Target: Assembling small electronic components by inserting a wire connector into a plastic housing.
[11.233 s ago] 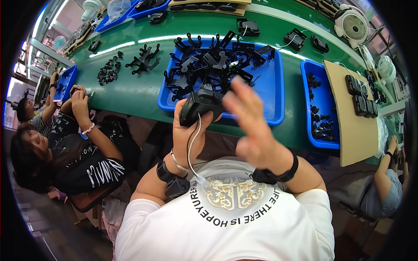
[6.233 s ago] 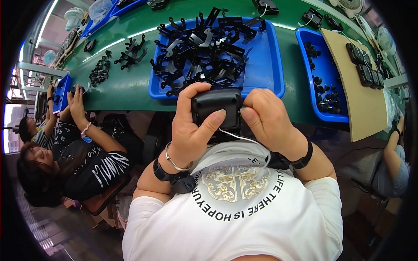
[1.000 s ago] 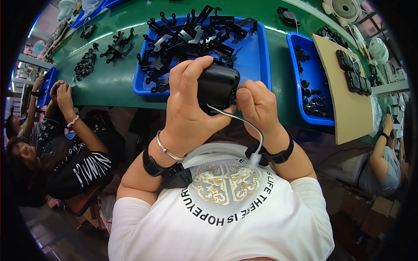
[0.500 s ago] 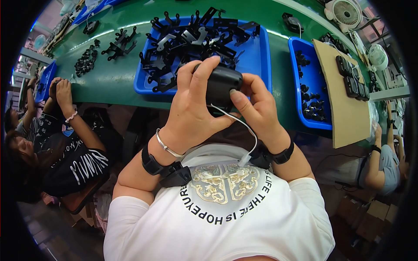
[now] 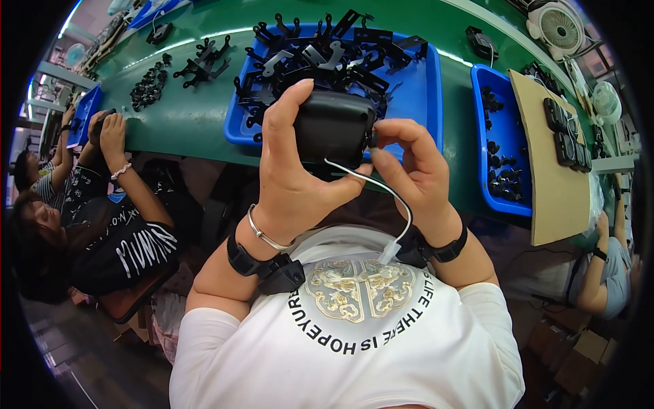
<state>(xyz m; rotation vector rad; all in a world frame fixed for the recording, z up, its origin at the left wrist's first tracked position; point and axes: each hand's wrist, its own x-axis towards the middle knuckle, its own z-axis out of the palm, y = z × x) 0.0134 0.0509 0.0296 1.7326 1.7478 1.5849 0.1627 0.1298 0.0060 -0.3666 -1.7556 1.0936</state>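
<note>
My left hand (image 5: 286, 167) is wrapped round a rounded black plastic housing (image 5: 334, 126), its thumb below and its fingers up the left side. At the housing's right edge, my right hand (image 5: 421, 167) pinches a small black knob-like part (image 5: 372, 139) between thumb and forefinger. A white cable (image 5: 403, 203) leaves the lower part of the housing and curves down to a pale plug, which hangs in front of my shirt. Beyond my hands lies a blue tray (image 5: 422, 102) piled with black brackets (image 5: 327, 54).
On the green table (image 5: 180, 112), loose brackets (image 5: 204, 63) and small black parts (image 5: 151, 83) lie at the left. To the right are a narrow blue bin (image 5: 482, 170) and a cardboard sheet (image 5: 545, 184) bearing black devices (image 5: 567, 140). A co-worker (image 5: 136, 225) sits at left.
The housing has turned, showing more of its broad face. My right thumb and fingers have shifted from its face to the small part at its right edge. The whole view has shifted slightly.
</note>
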